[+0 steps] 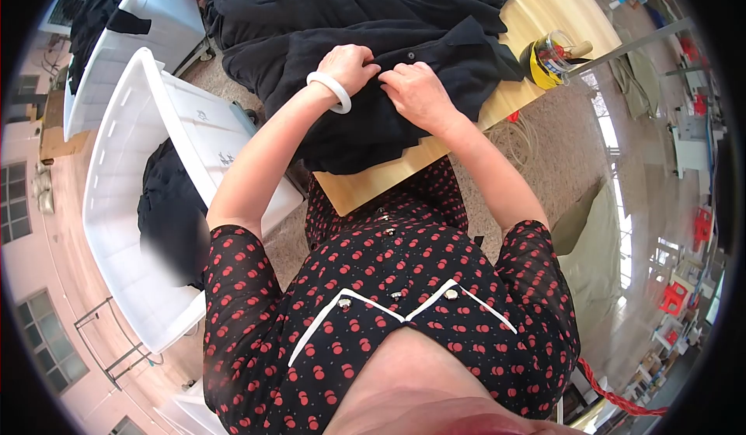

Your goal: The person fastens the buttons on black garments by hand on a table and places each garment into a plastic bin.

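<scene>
Black garments [353,136] lie heaped over a light wooden table [361,190], with a small round button or snap visible on the upper layer. My left hand [349,67], with a white bangle at the wrist, pinches the black fabric with its fingers closed. Just to its right, my right hand [420,95] also has its fingertips pressed together on the same cloth. The two hands are close but apart, and the fabric between them is slightly gathered.
A jar with a yellow band [544,62], holding tools, stands at the table's right edge. To the left is a white bin [116,225] with dark cloth inside, and another white bin [167,27] stands behind it. A coiled cord lies on the floor at right.
</scene>
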Demonstrator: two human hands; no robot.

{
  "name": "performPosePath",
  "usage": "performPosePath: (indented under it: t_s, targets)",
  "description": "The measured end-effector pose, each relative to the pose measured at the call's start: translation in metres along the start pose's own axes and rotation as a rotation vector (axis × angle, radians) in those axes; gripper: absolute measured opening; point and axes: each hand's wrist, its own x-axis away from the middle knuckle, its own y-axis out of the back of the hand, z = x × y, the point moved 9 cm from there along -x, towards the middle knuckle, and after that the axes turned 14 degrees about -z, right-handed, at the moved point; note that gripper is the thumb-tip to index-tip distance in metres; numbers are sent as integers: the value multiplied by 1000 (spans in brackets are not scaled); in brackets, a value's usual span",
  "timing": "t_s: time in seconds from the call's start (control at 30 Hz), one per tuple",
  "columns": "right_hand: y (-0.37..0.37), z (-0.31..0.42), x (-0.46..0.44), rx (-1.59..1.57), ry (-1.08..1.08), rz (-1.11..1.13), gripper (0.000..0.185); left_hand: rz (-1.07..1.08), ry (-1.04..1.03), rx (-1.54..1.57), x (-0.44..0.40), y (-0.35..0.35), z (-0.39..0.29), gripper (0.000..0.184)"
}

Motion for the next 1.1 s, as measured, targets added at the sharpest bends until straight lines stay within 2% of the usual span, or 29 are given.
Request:
performPosePath:
  t_s: [0.2,0.47,0.63,0.83,0.9,0.97,1.1]
  targets:
    - [3,-3,-3,-136,-90,-123,8,-105,32,133,4,-1,4,22]
    - [14,-15,-14,-247,-336,-104,11,-20,332,393,6,-18,17,24]
    - [10,-18,-13,-288,-438,-62,13,-28,338,359,8,-28,25,26]
    - [12,-4,-20,-196,-379,-27,14,-40,251,306,10,-11,11,21]
    - [8,-4,-19,-155,-339,8,14,3,106,72,14,-2,-8,23]
    - [14,5,-24,-98,-270,14,15,-101,-45,-11,19,4,-23,25]
    - [31,11,-35,-76,-203,5,15,-126,-53,79,30,29,-43,24]
